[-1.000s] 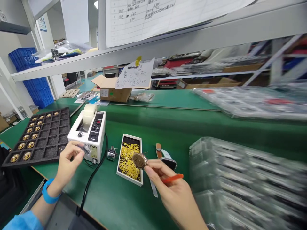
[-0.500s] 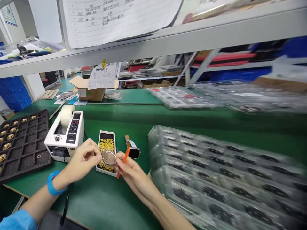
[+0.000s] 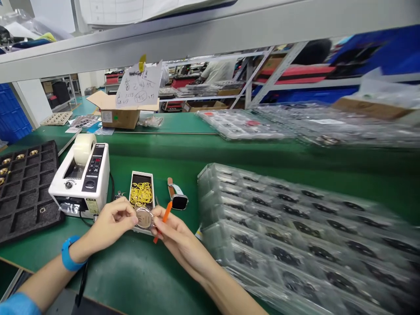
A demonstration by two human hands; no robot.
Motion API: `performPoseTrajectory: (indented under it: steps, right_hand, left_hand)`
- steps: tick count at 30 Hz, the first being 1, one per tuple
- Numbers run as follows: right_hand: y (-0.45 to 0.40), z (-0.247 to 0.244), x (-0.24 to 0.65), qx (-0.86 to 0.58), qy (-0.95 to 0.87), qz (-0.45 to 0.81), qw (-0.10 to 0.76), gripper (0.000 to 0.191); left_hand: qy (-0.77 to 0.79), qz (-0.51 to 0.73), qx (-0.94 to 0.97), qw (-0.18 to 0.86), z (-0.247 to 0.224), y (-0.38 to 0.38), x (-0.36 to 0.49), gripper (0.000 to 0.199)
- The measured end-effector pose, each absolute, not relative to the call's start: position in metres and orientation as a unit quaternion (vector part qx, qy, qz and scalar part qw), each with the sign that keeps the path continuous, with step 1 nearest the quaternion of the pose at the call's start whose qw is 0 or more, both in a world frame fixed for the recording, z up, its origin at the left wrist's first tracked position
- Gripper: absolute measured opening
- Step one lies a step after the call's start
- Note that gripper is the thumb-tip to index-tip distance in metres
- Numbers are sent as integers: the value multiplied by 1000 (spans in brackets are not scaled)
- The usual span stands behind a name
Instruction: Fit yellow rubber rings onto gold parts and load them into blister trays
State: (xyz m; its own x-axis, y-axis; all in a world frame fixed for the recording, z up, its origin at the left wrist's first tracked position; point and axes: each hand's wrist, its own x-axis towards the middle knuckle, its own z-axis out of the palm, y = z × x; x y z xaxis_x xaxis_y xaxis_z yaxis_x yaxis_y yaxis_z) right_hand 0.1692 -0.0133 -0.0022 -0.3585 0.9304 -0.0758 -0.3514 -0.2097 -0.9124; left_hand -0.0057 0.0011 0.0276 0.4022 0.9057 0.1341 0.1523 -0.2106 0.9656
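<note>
1. Clock directions from disc (image 3: 144, 218).
2. Note (image 3: 138, 87) at 12, above carton (image 3: 120, 120): handwritten, circled number looks like 195. Carton label (image 3: 106, 117) too small to read.
3. Dispenser (image 3: 102, 175) at 10: red display (image 3: 96, 160) looks like 36. Yellow label (image 3: 92, 205) low on its front, unreadable.
4. Disc has markings on its face, can't read them.
5. Right grip (image 3: 175, 229) at 4: thumb and finger clamp disc's rim; orange stick (image 3: 167, 212) also held, slanted across the fingers.
6. Left grip (image 3: 114, 221) at 9: fingertips together by disc's rim; can't make out what they pinch.
7. Yellow rings (image 3: 141, 192) in box (image 3: 142, 176) at 12, disc in front of its near end.
8. Watch (image 3: 180, 202) at 2, on surface (image 3: 141, 280).
</note>
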Motion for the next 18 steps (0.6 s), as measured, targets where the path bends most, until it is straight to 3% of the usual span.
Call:
performPoseTrajectory:
  steps: [18]
  right_hand:
    - [-14, -4, 172, -349, -433, 692, 461, 42]
  left_hand:
    - [400, 402, 648, 509, 27, 0, -4, 18]
